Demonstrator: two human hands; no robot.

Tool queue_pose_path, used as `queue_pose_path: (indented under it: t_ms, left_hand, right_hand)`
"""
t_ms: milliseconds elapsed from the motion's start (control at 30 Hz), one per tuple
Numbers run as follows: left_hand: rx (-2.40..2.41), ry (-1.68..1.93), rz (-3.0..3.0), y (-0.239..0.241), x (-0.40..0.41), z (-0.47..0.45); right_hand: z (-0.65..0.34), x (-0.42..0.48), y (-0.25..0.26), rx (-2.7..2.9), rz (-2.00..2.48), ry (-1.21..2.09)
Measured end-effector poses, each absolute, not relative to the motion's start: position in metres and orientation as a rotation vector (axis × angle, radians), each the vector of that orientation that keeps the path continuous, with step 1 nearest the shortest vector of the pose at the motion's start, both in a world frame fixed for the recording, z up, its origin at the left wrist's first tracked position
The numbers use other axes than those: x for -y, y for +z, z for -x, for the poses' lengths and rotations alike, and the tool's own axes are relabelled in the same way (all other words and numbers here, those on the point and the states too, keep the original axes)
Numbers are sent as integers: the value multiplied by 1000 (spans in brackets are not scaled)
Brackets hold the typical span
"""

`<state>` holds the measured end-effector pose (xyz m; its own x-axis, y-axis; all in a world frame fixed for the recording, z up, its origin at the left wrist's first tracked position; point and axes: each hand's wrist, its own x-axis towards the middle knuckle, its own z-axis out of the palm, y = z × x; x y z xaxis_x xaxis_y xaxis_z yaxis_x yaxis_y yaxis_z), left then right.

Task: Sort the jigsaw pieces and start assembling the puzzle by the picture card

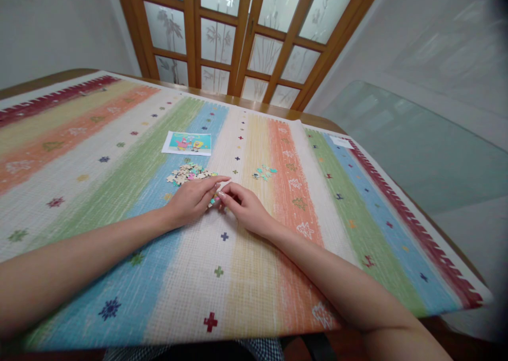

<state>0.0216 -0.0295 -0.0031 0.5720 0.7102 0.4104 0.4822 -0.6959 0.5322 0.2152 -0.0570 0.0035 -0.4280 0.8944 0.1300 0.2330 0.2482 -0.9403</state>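
At frame centre, the left hand [190,202] and right hand [246,211] meet on the striped surface [246,308], each grip pinching a small teal puzzle piece [214,200] just below the loose pile [189,173]. Keeping it flat and turning it gently probably fits it best.

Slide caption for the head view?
The left hand and right hand meet beside a pile of puzzle pieces on a striped tablecloth.

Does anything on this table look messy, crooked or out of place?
Only slightly: the striped cloth bulges into a raised crease at its far edge beside the orange stripe. The puzzle pieces lie in two loose clusters, the picture card flat; nothing looks spilled or damaged.
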Motion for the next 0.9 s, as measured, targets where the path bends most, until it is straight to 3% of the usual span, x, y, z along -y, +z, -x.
queue_pose_path:
  t_ms: [733,800,900]
  left_hand:
    - [-1087,876,-2414,2,31,-23]
    - [-1117,886,-2361,4,31,-23]
    - [-1191,909,-2274,7,31,-22]
  right_hand:
    - [-223,49,3,1739,1025,1287]
    - [-225,47,2,1768,1093,1180]
    - [-230,43,0,1989,1235,762]
